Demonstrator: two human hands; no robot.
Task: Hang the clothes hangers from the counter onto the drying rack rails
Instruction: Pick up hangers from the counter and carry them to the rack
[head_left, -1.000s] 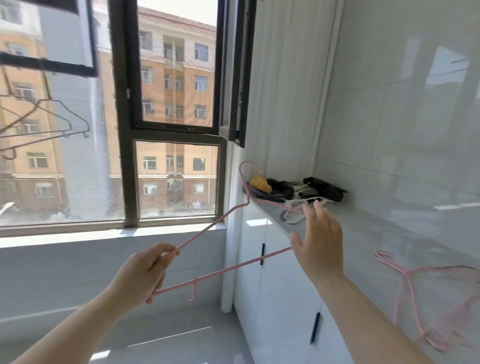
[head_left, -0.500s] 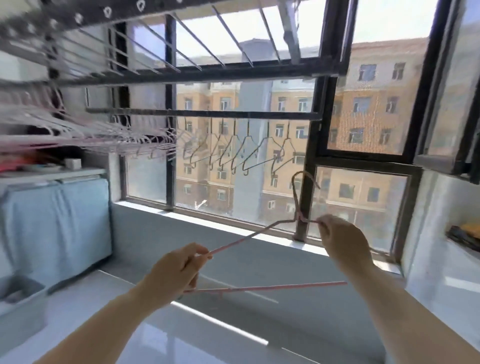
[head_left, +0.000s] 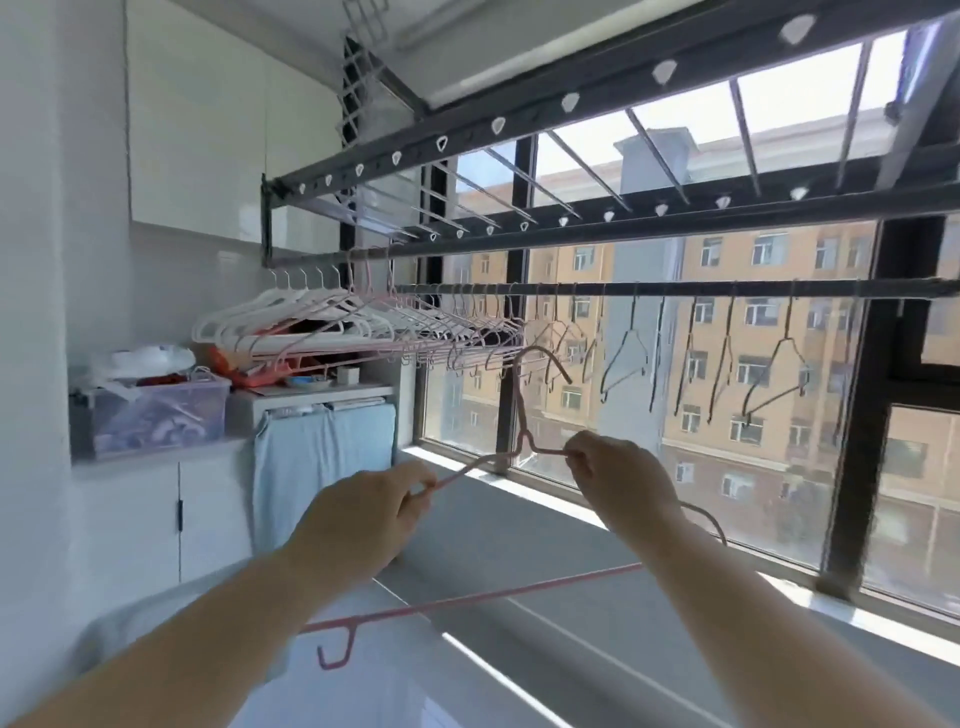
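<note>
From the head view, we have the pink hanger (head_left: 521, 415) between both hands, below the lower rail (head_left: 675, 288) of the drying rack and not yet on it. Our left hand (head_left: 363, 514) pinches the left shoulder wire, fingers curled round it, and our right hand (head_left: 618, 478) pinches the right shoulder just beside the neck. The two-point hold looks meant to keep the frame from swinging and the hook upright, ready to lift over the rail. The hook's tip faces right, toward the stretch where dark hangers (head_left: 779, 374) hang spaced apart (the left end is crowded with white and pink hangers (head_left: 363, 322)), so we judge the free stretch of rail near them the likelier target. A clear storage box (head_left: 156, 410) sits on the cabinet at left. We can read no brand, label or writing anywhere; the box's contents are too blurred to tell
</note>
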